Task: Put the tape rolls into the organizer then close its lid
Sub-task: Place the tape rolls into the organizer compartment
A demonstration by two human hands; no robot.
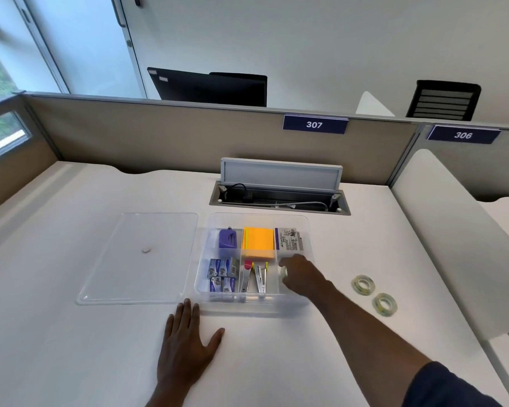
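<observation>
Your right hand (299, 273) pinches a clear tape roll (284, 271) inside the clear plastic divided organizer (257, 299). Two more clear tape rolls (363, 284) lie right of it; its flat clear lid (141, 259) lies left. Your left hand (185, 342) rests flat, fingers spread.

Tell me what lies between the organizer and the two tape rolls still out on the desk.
Nothing: in the head view, only bare white desk separates the organizer from the two tape rolls. The right hand, holding another roll, is inside the organizer.
</observation>
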